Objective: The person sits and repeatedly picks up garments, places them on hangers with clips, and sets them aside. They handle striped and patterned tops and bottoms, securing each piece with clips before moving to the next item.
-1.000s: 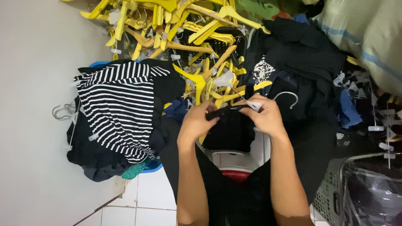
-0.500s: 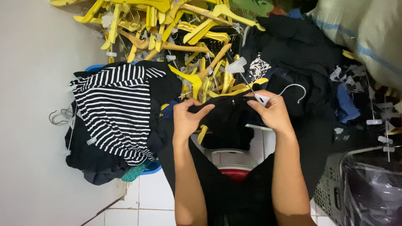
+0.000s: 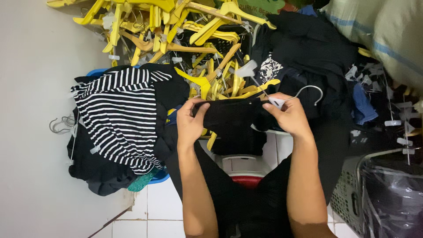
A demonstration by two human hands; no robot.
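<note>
Both hands, the left hand (image 3: 190,123) and the right hand (image 3: 288,115), have their fingers closed on the black garment (image 3: 233,121) stretched between them above the yellow hangers (image 3: 207,83), the right also pinching a metal-hooked hanger (image 3: 304,93), beside a striped shirt (image 3: 121,114).

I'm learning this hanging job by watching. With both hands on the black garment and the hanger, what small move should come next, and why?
Probably ease the black fabric garment further along the hanger. The left hand pinches its top edge, while the right hand grips the other end beside the metal wire hook. The cloth hangs bunched between them, so it looks only partly seated.
</note>
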